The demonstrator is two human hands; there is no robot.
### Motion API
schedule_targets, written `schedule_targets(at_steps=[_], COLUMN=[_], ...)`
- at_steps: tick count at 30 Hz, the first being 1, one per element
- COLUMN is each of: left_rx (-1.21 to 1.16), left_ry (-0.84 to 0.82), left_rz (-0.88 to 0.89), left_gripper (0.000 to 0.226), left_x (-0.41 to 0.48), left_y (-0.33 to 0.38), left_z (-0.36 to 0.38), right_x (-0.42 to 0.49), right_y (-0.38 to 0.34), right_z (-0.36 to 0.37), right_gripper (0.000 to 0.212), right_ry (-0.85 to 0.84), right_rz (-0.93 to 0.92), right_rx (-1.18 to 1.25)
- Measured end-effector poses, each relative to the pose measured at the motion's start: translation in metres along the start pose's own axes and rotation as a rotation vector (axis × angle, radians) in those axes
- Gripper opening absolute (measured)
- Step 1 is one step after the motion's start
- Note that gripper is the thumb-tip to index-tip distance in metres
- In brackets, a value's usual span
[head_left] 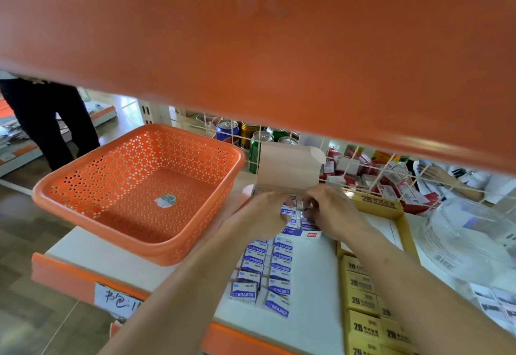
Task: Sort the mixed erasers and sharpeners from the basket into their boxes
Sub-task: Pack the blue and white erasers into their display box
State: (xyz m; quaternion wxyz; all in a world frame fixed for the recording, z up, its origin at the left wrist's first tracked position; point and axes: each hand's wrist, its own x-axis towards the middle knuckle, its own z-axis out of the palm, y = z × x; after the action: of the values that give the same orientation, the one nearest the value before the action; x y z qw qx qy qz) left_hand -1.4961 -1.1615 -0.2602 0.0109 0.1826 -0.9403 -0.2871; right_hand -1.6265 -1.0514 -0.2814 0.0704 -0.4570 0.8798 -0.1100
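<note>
An orange perforated basket [139,187] sits on the white shelf, at the left; only a round sticker shows on its floor. To its right stands an eraser box [287,170] with its brown lid flap raised. My left hand [262,215] and my right hand [329,212] meet over this box, fingers pressed on the blue-and-white erasers [289,211] packed inside. Whether either hand grips one is unclear. In front of the box lie two rows of blue-and-white erasers [268,271] on the shelf.
Yellow 2B eraser boxes [363,299] fill a yellow display box [402,231] at the right. A clear plastic tub [469,240] stands further right. Drink cans [240,134] and red-and-white packs [391,187] lie behind a wire grid. An orange shelf [251,33] overhangs. A person's legs [47,120] stand at left.
</note>
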Motion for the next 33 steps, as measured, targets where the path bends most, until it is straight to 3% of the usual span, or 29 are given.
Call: schedule_targets(at_steps=[3, 8, 15, 26, 30, 32, 33], left_rx=[0.011, 0.011, 0.053, 0.055, 0.087, 0.078, 0.061], left_ry=[0.006, 0.014, 0.023, 0.019, -0.025, -0.022, -0.022], left_rz=[-0.004, 0.007, 0.025, 0.030, -0.015, -0.032, -0.025], left_gripper=[0.038, 0.036, 0.037, 0.037, 0.024, 0.014, 0.019], left_x=[-0.001, -0.002, -0.001, 0.001, -0.002, -0.002, -0.001], left_y=[0.001, 0.002, 0.005, 0.003, 0.004, 0.005, 0.003], left_z=[0.000, -0.001, -0.001, -0.001, -0.006, -0.007, -0.006], right_x=[0.006, -0.001, -0.006, -0.002, 0.004, 0.008, 0.010], right_y=[0.000, 0.005, 0.000, 0.000, 0.010, 0.011, 0.010], right_z=[-0.003, 0.006, 0.005, 0.006, 0.011, 0.013, 0.012], right_gripper=[0.012, 0.013, 0.023, 0.021, 0.005, 0.009, 0.011], right_ry=[-0.065, 0.027, 0.025, 0.036, -0.145, -0.164, -0.139], right_rz=[0.021, -0.034, -0.056, -0.035, 0.157, 0.136, 0.108], right_rx=[-0.033, -0.047, -0.156, -0.111, -0.012, 0.036, 0.042])
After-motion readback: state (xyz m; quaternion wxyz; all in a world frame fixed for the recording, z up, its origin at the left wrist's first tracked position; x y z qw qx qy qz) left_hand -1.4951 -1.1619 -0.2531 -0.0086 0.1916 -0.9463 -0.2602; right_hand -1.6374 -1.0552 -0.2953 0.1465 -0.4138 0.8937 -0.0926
